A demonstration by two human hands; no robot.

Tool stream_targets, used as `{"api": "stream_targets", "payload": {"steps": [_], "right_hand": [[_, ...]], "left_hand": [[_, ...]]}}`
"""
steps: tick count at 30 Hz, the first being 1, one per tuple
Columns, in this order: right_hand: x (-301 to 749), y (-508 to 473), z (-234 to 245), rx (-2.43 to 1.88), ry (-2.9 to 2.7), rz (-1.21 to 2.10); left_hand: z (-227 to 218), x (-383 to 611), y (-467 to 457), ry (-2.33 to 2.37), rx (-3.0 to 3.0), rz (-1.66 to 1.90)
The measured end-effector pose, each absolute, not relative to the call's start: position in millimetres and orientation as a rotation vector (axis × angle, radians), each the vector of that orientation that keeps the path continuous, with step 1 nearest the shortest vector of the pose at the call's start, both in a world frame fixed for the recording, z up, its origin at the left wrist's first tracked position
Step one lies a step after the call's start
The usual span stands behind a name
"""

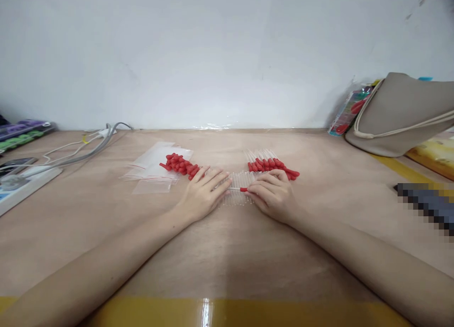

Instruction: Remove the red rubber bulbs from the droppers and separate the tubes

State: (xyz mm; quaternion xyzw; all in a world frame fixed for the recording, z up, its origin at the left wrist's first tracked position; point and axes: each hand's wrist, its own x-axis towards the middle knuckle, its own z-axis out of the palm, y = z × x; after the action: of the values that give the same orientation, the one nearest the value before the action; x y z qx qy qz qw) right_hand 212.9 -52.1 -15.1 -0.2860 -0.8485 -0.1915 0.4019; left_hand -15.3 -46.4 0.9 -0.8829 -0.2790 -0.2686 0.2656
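My left hand (205, 192) and my right hand (272, 194) meet over a row of clear glass tubes (241, 180) lying on the table. Between them they pinch one thin glass tube (234, 189), and my right fingertips are closed on its red rubber bulb (243, 190). A heap of loose red bulbs (180, 164) lies just beyond my left hand. Beyond my right hand lies a bunch of droppers with red bulbs fitted (271, 164).
Small clear zip bags (156, 168) lie at the left of the bulbs. A power strip (24, 185) and grey cables (92, 147) sit at the far left. A beige bag (400, 114) and coloured packs (349, 110) stand at the back right by the wall.
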Motion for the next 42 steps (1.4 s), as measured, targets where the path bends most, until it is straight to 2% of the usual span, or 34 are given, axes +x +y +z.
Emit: {"api": "stream_targets", "payload": {"steps": [12,21,28,42], "right_hand": [[194,-50,-23,-0.587,-2.141,-0.306],[201,-54,-15,-0.569,-2.229,-0.438],[211,-53,-16,-0.423,-2.243,-0.649],[223,-61,1,-0.185,-2.270,-0.815]], "left_hand": [[-5,-9,-48,-0.618,-2.370,-0.794],[-3,-7,-54,-0.638,-2.425,-0.818],[-3,-8,-55,-0.635,-2.507,-0.854],[1,-5,-66,-0.662,-2.590,-0.893]]}}
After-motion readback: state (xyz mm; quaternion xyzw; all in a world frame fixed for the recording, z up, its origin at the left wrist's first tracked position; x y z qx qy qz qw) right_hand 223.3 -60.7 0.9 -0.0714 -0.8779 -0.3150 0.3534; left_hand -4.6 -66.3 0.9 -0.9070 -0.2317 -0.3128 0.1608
